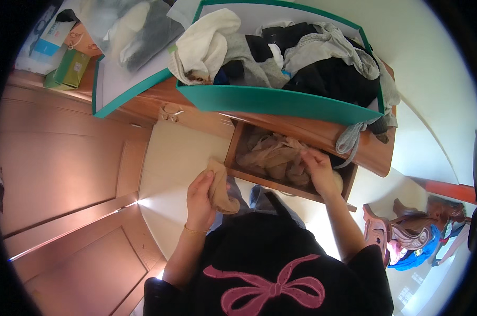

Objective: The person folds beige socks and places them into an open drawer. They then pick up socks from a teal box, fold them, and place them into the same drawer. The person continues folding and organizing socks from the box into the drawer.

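Note:
In my left hand (201, 197) is a tan piece of thin fabric, perhaps a sock or stocking (218, 183), which hangs over the fingers with its lower end curled. My right hand (319, 170) reaches over the pulled-out wooden drawer (270, 179), its thumb and forefinger pinching the edge of the sheer beige hosiery (280, 156) heaped inside. Above the drawer, a green box (278, 102) on the wooden cabinet top holds a pile of white, grey and black socks or other knit garments (258, 55). The right end of the drawer is partly hidden by my hand and forearm.
Left of the box lie its green lid (124, 93), a clear plastic bag (143, 35) and a small green carton (68, 71). A grey cord (347, 140) hangs over the cabinet's edge. Wooden doors (64, 158) stand at left, carved wooden furniture (404, 225) at right.

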Demonstrator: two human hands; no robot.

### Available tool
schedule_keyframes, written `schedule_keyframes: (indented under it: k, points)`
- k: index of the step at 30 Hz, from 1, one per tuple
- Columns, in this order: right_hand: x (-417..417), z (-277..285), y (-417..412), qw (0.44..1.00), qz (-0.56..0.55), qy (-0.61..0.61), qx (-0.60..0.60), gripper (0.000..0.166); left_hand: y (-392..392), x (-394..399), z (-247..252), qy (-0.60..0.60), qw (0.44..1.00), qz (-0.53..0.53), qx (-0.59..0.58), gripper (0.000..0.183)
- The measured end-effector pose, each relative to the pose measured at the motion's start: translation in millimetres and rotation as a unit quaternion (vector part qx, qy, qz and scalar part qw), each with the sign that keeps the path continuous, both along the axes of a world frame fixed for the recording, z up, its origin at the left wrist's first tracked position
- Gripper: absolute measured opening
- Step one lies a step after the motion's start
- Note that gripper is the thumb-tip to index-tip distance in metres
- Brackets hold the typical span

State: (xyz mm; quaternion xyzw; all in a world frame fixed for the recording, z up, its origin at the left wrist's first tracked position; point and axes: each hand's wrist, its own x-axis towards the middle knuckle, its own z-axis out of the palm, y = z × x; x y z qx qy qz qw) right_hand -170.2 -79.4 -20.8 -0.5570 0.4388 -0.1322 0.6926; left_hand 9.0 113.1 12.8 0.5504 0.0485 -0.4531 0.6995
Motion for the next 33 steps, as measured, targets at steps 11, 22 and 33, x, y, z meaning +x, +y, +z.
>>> schedule_keyframes:
  k: [11,22,33]
  points:
    - [4.5,21.8,14.1,0.936,-0.105,-0.192,0.274,0.019,-14.7,-9.9,-0.3,0.041,0.995,-0.066,-0.057,0.025]
    - [-4.1,46.6,24.0,0.979,-0.084,-0.022,-0.182,0.016,0.2,-3.0,3.5,0.066,0.993,-0.051,-0.085,0.032]
    - [-14.4,86.4,55.1,0.824,0.251,-0.208,-0.463,0.017,-25.7,-34.2,7.4,0.292,0.924,-0.196,-0.153,0.039]
